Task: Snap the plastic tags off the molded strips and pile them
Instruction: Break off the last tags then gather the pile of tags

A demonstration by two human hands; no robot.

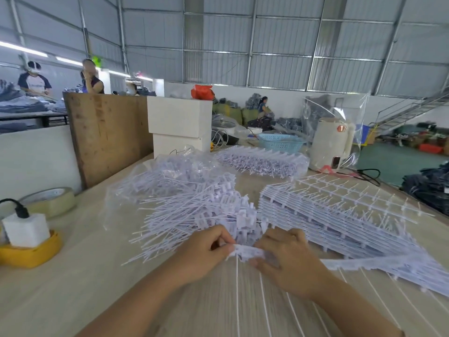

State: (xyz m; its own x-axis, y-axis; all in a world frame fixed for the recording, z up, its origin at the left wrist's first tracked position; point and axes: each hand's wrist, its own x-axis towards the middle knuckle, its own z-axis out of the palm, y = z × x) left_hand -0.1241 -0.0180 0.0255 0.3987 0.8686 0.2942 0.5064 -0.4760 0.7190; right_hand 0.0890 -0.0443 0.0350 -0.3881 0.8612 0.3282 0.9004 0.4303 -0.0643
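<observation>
Gripping from both ends, the left hand (206, 249) and right hand (284, 259) pinch a white strip (247, 252) just above the table (73, 276), fingers curled round it at the middle of the near edge. Left thumb and forefinger nip the strip's left end; the right hand's fingers wrap its right part, and the tags on it blur there, so how many remain attached is hard to say. Thin white tails run from the strip toward the camera between the forearms. Right behind the hands sits the pile (194, 215) of loose tags, tails fanned out to the left, its back part lying on a clear bag (145, 181). To the right, touching the right hand's side, a stack (340, 215) of full strips lies flat, with more strips spilling toward the near right edge. Farther back, another bundle (262, 161) sits wrapped in clear film. At far left, a tape roll (51, 200) lies flat, and nearer, a white block (26, 229) with a black plug stands in a yellow tray (31, 254). Beyond the bundle, a blue basket (279, 142) and a white kettle (332, 147) stand at the table's far end, a wooden board (107, 135) upright at back left.
</observation>
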